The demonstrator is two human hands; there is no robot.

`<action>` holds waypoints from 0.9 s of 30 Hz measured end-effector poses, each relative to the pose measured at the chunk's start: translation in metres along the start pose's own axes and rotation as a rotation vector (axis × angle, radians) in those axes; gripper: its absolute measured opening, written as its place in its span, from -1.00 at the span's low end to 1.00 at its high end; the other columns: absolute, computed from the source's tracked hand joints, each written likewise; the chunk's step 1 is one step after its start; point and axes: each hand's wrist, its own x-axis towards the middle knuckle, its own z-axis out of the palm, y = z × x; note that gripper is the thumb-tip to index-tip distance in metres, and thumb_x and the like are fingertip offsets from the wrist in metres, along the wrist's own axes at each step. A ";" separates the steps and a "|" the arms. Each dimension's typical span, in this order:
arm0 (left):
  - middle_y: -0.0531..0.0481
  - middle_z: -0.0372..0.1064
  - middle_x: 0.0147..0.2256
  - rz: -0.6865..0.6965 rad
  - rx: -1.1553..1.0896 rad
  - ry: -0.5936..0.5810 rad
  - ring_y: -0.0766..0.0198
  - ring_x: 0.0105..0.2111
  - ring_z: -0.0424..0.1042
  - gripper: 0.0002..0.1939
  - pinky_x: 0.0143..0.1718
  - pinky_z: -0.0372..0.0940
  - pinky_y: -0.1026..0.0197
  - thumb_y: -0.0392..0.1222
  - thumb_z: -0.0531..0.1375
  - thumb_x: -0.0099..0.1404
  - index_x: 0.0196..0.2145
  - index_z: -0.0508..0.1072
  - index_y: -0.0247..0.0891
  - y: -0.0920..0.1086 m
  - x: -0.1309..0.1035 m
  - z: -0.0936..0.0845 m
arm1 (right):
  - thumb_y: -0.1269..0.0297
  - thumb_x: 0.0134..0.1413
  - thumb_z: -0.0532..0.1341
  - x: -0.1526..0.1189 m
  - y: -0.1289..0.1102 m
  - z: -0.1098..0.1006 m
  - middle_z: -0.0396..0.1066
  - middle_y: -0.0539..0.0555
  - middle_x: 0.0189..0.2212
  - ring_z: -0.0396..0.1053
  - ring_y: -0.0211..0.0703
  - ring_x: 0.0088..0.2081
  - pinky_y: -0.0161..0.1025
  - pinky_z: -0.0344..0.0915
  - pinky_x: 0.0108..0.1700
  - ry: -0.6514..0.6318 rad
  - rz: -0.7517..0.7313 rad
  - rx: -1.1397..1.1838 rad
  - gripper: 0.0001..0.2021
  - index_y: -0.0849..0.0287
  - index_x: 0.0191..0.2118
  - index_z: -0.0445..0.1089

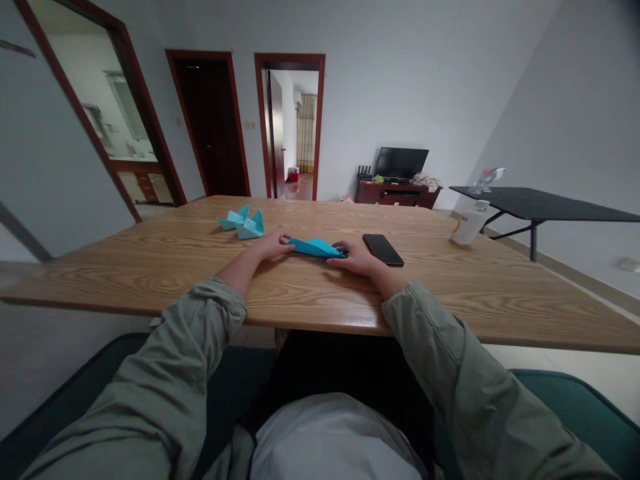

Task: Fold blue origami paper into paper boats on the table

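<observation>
A creased blue origami boat, low and pointed, sits over the wood-grained table, its ends pinched by the curled left hand and right hand. Nearby are a flat black phone and angular, paler folded-paper figures; farther right, a whitish bottle.

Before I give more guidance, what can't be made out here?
Head view: end parts of the blue paper, covered by the left hand and right hand.
Head view: its underside, turned away from the camera.
Head view: print on the white container, too small and blurred.
Head view: right end of the black table, cut off by picture edge.
</observation>
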 end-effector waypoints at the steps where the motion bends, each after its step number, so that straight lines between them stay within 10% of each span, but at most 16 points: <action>1: -0.08 0.50 -0.28 -0.006 -0.006 -0.009 0.20 -0.36 0.45 -0.45 -0.36 0.28 0.25 0.07 0.34 0.02 -0.08 0.47 -0.29 0.001 0.000 0.000 | -0.11 -0.11 0.35 0.000 0.000 0.000 0.47 0.16 -0.09 0.42 -0.05 -0.11 -0.16 0.31 -0.03 0.004 -0.008 -0.026 -0.38 0.12 0.05 0.39; 8: -0.03 0.51 -0.44 -0.102 -0.069 -0.065 0.24 -0.50 0.39 -0.40 -0.44 0.23 0.25 -0.03 0.44 -0.22 -0.17 0.57 -0.33 0.009 -0.003 -0.004 | 0.09 0.05 0.29 0.003 0.003 0.002 0.50 0.16 -0.17 0.43 -0.09 -0.16 -0.21 0.32 -0.08 0.096 -0.002 -0.092 -0.65 0.18 -0.09 0.48; 18: -0.04 0.49 -0.37 0.070 -0.286 -0.071 0.30 -0.46 0.38 -0.56 -0.44 0.22 0.28 -0.04 0.39 -0.13 -0.29 0.53 -0.35 0.020 -0.014 -0.005 | 0.18 -0.09 0.37 0.004 0.009 0.001 0.43 0.22 -0.02 0.42 -0.04 -0.08 -0.19 0.31 -0.03 0.161 0.032 -0.059 -0.28 0.25 0.23 0.23; 27: 0.01 0.45 -0.44 0.130 -0.231 -0.006 0.32 -0.49 0.34 -0.64 -0.46 0.22 0.28 -0.04 0.35 -0.07 -0.34 0.53 -0.33 0.018 -0.011 -0.006 | 0.18 0.12 0.14 -0.007 -0.006 -0.010 0.42 0.02 -0.57 0.25 -0.26 -0.50 -0.32 0.11 -0.43 0.103 -0.052 -0.204 -0.71 0.28 -0.35 0.54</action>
